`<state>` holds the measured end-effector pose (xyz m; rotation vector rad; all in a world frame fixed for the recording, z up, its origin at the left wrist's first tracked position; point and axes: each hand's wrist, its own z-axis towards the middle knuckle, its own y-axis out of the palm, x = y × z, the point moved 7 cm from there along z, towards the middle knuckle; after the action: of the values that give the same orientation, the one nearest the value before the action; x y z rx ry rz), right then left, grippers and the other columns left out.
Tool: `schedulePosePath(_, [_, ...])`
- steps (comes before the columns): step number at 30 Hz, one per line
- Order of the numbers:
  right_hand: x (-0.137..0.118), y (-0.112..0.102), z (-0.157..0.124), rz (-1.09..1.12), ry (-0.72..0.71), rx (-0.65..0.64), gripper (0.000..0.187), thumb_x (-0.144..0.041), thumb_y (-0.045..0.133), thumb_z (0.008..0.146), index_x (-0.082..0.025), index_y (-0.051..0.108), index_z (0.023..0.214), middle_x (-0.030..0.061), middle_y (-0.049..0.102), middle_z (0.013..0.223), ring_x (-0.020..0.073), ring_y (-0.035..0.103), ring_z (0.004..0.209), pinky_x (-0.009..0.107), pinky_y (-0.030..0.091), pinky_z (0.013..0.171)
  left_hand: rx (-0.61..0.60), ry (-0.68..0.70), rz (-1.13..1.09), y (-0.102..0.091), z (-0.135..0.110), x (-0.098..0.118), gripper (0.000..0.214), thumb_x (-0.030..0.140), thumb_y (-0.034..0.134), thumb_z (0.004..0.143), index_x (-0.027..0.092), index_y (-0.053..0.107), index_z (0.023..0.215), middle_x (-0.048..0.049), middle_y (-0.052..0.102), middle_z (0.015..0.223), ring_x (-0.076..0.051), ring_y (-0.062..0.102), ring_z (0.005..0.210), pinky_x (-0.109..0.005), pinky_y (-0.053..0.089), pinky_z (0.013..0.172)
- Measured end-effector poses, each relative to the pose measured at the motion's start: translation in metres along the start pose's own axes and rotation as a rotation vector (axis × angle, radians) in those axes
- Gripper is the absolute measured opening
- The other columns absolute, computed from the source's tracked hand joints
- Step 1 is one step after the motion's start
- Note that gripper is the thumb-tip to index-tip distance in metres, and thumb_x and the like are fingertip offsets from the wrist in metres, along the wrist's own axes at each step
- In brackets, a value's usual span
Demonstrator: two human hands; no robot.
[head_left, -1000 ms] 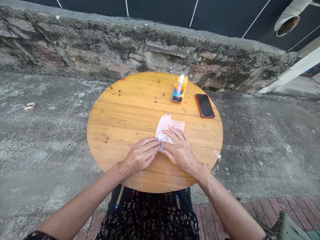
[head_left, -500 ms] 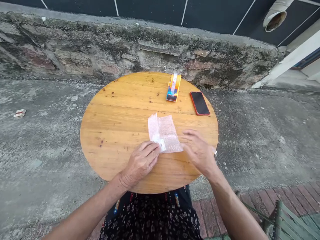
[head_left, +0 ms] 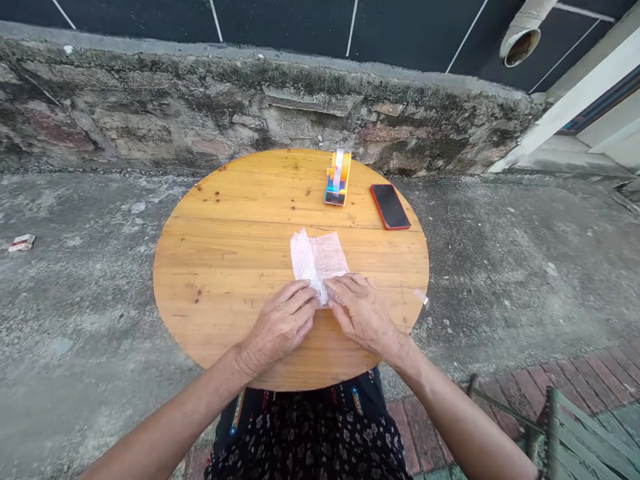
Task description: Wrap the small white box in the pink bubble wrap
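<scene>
A sheet of pinkish bubble wrap (head_left: 327, 253) lies on the round wooden table (head_left: 225, 257), its left part folded over. Near its front edge, a small white item, whose kind I cannot make out, shows between my fingers. My left hand (head_left: 285, 317) presses its fingertips together on the left side of the wrap. From the right, my right hand (head_left: 363, 310) grips the wrap's right side, fingers bent and folding it inward. The two sets of fingertips are a short gap apart.
An orange and blue tape dispenser (head_left: 339, 177) stands at the back of the table, with a red-cased phone (head_left: 391, 207) to its right. A short piece of tape (head_left: 421, 297) hangs on the right edge. A green chair (head_left: 575, 427) stands at lower right.
My right hand has moved left from beside the wrap and taken hold of its right side, which is now drawn inward. My left hand has stayed on the wrap.
</scene>
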<state>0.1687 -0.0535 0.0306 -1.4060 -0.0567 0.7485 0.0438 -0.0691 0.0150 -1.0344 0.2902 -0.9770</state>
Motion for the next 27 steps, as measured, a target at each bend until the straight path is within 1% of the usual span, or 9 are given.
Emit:
schedulePosePath(3, [0.001,0.005,0.000,-0.054,0.060,-0.017,0.025,-0.021,0.046,0.094,-0.017,0.062,0.114,0.0092,0.070,0.100,0.0256,0.056,0.100,0.042,0.040,0.085,-0.003,-0.001,-0.024,-0.001,0.001,-0.001,0.023,0.006,0.051,0.087,0.009,0.065,0.105,-0.0113,0.065,0.112,-0.024,0.053,0.117,-0.041,0.048,0.104])
schedulePosePath(6, [0.008,0.001,-0.005,-0.016,0.084,0.004,0.023,-0.024,0.044,0.096,-0.019,0.066,0.104,0.0070,0.070,0.098,0.0239,0.057,0.098,0.040,0.038,0.087,0.004,0.020,-0.039,-0.001,0.001,-0.001,0.022,0.006,0.052,0.086,0.009,0.065,0.104,-0.0113,0.065,0.113,-0.024,0.053,0.116,-0.040,0.048,0.104])
schedulePosePath(9, [0.029,-0.011,-0.010,0.021,0.162,0.089,0.023,-0.024,0.045,0.096,-0.019,0.065,0.104,0.0065,0.070,0.103,0.0221,0.058,0.098,0.036,0.039,0.088,0.005,0.037,-0.035,-0.001,0.003,-0.002,0.020,0.008,0.052,0.087,0.009,0.066,0.101,-0.0114,0.065,0.116,-0.025,0.053,0.116,-0.040,0.048,0.103])
schedulePosePath(11, [0.048,-0.015,-0.015,0.005,0.266,0.109,0.022,-0.024,0.046,0.095,-0.018,0.064,0.104,0.0070,0.069,0.103,0.0210,0.061,0.094,0.033,0.041,0.082,0.010,0.051,-0.025,-0.002,0.004,-0.002,0.019,0.007,0.052,0.087,0.009,0.066,0.099,-0.0109,0.066,0.114,-0.025,0.053,0.115,-0.040,0.049,0.101])
schedulePosePath(14, [0.066,-0.010,-0.018,-0.091,0.417,-0.006,0.020,-0.028,0.049,0.093,-0.019,0.066,0.099,0.0071,0.070,0.098,0.0211,0.064,0.085,0.030,0.041,0.071,0.007,0.068,-0.016,-0.003,0.008,-0.001,0.018,0.006,0.052,0.085,0.010,0.066,0.095,-0.0095,0.067,0.110,-0.026,0.054,0.111,-0.041,0.051,0.097])
schedulePosePath(17, [0.068,-0.004,-0.016,-0.164,0.510,-0.105,0.021,-0.032,0.050,0.092,-0.018,0.066,0.094,0.0091,0.070,0.091,0.0226,0.066,0.082,0.030,0.039,0.069,-0.007,0.073,-0.016,-0.002,0.009,-0.001,0.017,0.007,0.052,0.085,0.011,0.067,0.092,-0.0086,0.067,0.108,-0.026,0.054,0.109,-0.041,0.052,0.095])
schedulePosePath(20, [0.066,0.002,-0.014,-0.160,0.580,-0.156,0.023,-0.034,0.051,0.090,-0.015,0.065,0.088,0.0096,0.070,0.078,0.0227,0.065,0.073,0.030,0.038,0.066,-0.016,0.077,-0.015,-0.001,0.008,-0.001,0.018,0.006,0.051,0.085,0.012,0.067,0.092,-0.0083,0.067,0.109,-0.027,0.054,0.110,-0.041,0.052,0.095])
schedulePosePath(23, [0.073,0.009,-0.018,-0.013,0.614,-0.146,0.021,-0.034,0.055,0.087,-0.016,0.063,0.082,0.0074,0.069,0.073,0.0204,0.062,0.067,0.029,0.037,0.063,-0.015,0.080,-0.015,-0.001,0.007,-0.002,0.018,0.006,0.051,0.085,0.011,0.067,0.092,-0.0084,0.066,0.110,-0.027,0.053,0.110,-0.041,0.052,0.096])
schedulePosePath(27, [0.089,0.020,-0.031,0.335,0.657,-0.063,0.020,-0.037,0.060,0.081,-0.017,0.062,0.081,0.0028,0.065,0.071,0.0148,0.057,0.062,0.025,0.036,0.057,-0.004,0.088,-0.025,-0.001,0.006,-0.001,0.018,0.006,0.051,0.085,0.011,0.066,0.093,-0.0089,0.066,0.111,-0.027,0.052,0.111,-0.042,0.052,0.096])
